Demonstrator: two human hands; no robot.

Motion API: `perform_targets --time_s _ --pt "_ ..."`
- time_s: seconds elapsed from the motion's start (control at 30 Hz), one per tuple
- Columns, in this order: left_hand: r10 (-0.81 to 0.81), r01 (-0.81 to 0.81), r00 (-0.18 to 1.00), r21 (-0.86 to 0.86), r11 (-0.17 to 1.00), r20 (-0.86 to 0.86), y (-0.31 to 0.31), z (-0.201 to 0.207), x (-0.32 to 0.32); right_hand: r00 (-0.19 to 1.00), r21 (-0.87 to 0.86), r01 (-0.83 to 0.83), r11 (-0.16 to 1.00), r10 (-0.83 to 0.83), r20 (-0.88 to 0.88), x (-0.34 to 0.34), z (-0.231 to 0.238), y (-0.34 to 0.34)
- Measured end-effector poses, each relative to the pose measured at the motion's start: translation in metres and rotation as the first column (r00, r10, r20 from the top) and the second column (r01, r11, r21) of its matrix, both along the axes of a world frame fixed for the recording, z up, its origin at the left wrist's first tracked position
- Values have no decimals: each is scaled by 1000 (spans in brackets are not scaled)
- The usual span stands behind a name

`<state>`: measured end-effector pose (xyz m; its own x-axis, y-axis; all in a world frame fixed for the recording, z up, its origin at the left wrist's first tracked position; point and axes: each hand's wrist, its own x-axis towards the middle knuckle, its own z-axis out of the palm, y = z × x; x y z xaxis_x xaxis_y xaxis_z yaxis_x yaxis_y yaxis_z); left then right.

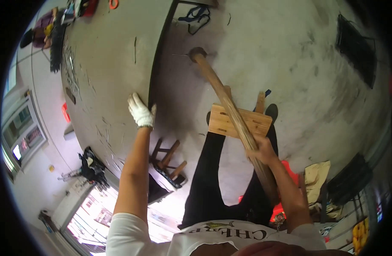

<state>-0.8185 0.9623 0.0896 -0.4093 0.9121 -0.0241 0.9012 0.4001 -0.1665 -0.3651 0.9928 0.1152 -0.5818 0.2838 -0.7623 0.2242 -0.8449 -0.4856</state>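
Note:
My left hand [140, 113], in a white knitted work glove, lies flat with fingers stretched out on the large grey-green tabletop [115, 81], close to its right edge. My bare right hand [263, 150] is wrapped round a long wooden pole [221, 89]. The pole slants from beside my right hip to a dark, rounded far end, where a thin line pokes out to the left. Under the pole a small wooden stool [219, 121] with a light plank seat stands between my feet, its far legs showing beyond the seat.
Thin strips [70, 62] lie scattered along the table's left side, with one dark thin stick [135, 50] farther right. A dark-topped wooden stool [166, 164] lies tipped over by the table. Blue-black straps [198, 18] and a black flat object [356, 49] are on the floor.

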Motion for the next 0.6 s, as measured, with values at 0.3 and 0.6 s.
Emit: perform_targets --time_s 0.3,0.6 --pt "616 -483 -270 -658 577 740 -4 35 188 904 -507 380 774 -426 26 128 195 -67" --pt "-235 -377 -925 -649 661 299 75 42 313 974 -431 219 876 -223 41 252 297 -90"
